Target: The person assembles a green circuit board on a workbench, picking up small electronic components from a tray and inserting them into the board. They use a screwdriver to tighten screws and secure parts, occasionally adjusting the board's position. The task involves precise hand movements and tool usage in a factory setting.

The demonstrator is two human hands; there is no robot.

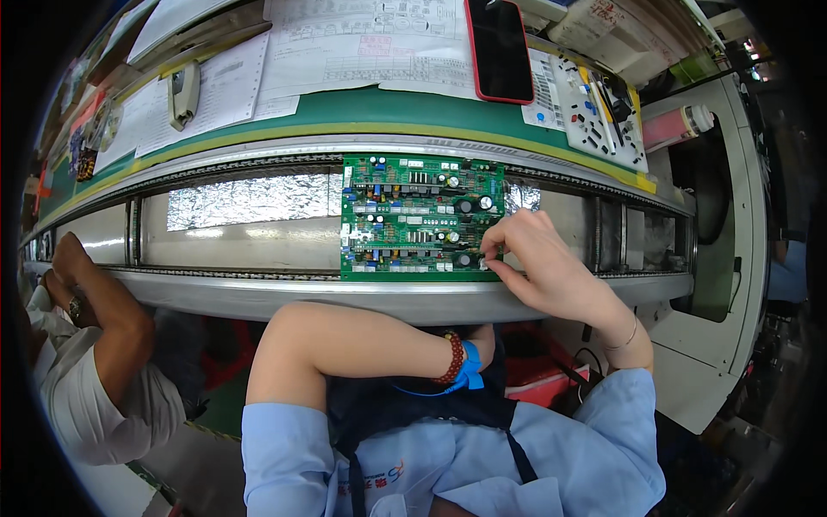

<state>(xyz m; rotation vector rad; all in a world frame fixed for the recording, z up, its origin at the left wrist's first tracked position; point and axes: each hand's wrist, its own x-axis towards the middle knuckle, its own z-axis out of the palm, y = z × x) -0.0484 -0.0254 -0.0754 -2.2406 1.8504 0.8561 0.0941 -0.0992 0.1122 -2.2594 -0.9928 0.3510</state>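
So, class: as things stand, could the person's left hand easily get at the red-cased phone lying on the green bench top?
Probably not. The left hand is tucked low under the conveyor's near metal rail, while the red-cased phone lies far beyond the green circuit board. The right hand looks closer.

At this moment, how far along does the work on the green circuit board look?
The board already sits on the conveyor rails, with many capacitors and other parts on it. In hand: the right hand pinches at its lower right edge; whether it holds a part is hidden. The left hand is tucked under the bench, idle. What is left cannot be told.
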